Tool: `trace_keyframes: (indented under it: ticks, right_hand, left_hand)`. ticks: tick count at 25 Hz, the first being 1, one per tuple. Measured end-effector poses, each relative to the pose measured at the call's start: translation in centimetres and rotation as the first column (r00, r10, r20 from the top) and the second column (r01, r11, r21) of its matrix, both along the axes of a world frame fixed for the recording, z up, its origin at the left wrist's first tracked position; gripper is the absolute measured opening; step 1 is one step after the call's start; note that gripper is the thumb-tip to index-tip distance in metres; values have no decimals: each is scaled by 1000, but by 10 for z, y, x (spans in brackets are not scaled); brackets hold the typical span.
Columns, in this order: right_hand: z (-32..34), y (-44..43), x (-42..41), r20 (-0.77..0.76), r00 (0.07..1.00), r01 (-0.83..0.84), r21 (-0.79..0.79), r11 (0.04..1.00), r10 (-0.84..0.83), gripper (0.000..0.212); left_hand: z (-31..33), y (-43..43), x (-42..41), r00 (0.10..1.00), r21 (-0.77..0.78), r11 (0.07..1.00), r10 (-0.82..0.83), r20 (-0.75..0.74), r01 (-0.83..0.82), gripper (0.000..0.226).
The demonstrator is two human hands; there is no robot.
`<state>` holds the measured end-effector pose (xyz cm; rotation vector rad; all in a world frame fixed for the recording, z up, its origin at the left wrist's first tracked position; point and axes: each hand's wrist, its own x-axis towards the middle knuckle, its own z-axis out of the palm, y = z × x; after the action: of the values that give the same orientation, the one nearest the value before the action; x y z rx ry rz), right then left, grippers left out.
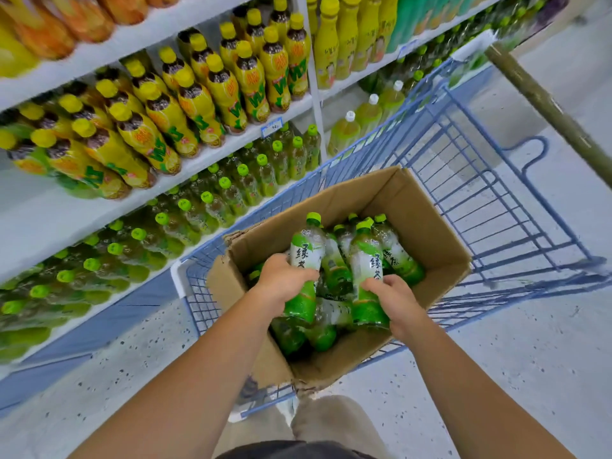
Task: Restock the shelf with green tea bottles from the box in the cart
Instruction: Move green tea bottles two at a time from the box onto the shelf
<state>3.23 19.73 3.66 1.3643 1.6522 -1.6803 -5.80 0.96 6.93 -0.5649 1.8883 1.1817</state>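
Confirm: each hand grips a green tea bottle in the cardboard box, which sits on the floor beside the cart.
One error: the head view shows the cardboard box inside the blue cart, not on the floor. The left hand and right hand each grip a bottle.

Pale grey speckled floor (pixel 530 376)

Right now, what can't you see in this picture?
Head view:
1. Box: bottle count; the top green tea bottles hide lower ones.
2. Shelf price tag: too small, blurred.
3. Orange bottles: blurred, cut by the top edge.
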Motion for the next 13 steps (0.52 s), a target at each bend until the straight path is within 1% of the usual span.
trace_keyframes:
  ticks: [3, 6, 8, 9, 11, 13]
  right_hand:
    - [17, -15, 12, -73, 996, -50, 31, 998, 52, 58]
    - [32, -38, 15, -130, 979, -147, 73, 986, 155, 66]
    - [47, -60, 14, -171, 959, -207, 118, 971, 226, 58]
    - [53, -71, 13, -201, 947, -225, 135, 965, 249, 51]
    - [63, -96, 11, -255, 917, -268, 172, 948, 306, 40]
    - [74, -123, 8, -301, 881, -304, 230, 924, 365, 34]
  left_hand:
    - [26, -16, 22, 994, -2, 998, 65, -89, -65, 30]
    - [46, -40, 38, 983, 32, 997, 78, -166, -73, 44]
    - [54, -59, 46, 971, 28, 999, 40, -235, -34, 53]
    - [59, -70, 49, 959, 27, 999, 38, -280, -31, 53]
    - [65, -95, 55, 931, 31, 998, 64, -359, -56, 50]
    - [67, -123, 61, 917, 46, 995, 96, -387, -85, 58]
